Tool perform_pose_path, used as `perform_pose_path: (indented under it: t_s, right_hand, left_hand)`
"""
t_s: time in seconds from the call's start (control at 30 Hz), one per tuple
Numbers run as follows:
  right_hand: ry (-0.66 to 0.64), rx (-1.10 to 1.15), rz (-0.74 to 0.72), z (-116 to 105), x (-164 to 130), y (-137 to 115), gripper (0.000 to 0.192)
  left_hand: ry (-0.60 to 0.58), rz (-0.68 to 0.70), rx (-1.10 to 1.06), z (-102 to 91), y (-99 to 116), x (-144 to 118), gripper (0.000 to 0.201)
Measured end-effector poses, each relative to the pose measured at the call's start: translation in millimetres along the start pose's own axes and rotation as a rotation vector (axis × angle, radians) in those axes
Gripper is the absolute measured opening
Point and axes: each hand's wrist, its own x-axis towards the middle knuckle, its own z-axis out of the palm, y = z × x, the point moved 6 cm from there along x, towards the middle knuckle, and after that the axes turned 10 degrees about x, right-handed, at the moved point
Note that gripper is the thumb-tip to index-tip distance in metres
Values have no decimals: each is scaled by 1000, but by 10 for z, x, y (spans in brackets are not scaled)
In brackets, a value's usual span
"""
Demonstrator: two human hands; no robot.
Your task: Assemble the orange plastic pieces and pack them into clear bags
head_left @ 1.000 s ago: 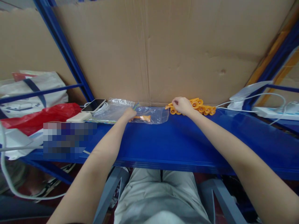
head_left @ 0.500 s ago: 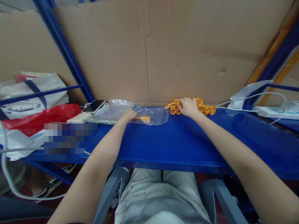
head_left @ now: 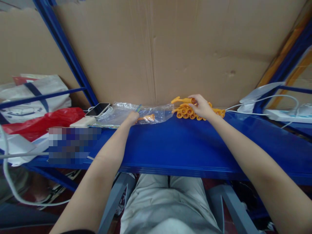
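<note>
A glossy blue metal shelf (head_left: 185,146) runs across the view, backed by a tall wall of creased brown cardboard (head_left: 156,48) and framed by blue steel uprights. At about eleven o'clock from the shelf's middle, the left hand (head_left: 132,117) is pinched shut on the mouth of a clear plastic bag (head_left: 153,114) with one orange plastic piece (head_left: 146,117) lying inside it. At one o'clock the right hand (head_left: 201,106) is closed around a single orange piece (head_left: 182,100), raised just above the pile of orange pieces (head_left: 192,113) against the cardboard. Far left — a phone (head_left: 97,109), a white charger (head_left: 83,122), a red plastic bag (head_left: 41,122). Far right — a white power strip (head_left: 287,116) and cables.
</note>
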Motion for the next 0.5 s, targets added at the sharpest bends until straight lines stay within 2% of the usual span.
perform_pose_path:
  t_s: [0.27, 0.37, 0.5]
  right_hand:
    - [-207, 344, 130, 120, -1, -79, 35]
    - [-203, 460, 156, 257, -24, -115, 34]
    - [-129, 589, 208, 513, -79, -108, 29]
  left_hand:
    - [-5, -13, -20, -18, 20, -57, 17]
    - [-25, -4, -42, -5, 45, -87, 14]
    - [-98, 18, -26, 54, 81, -107, 13]
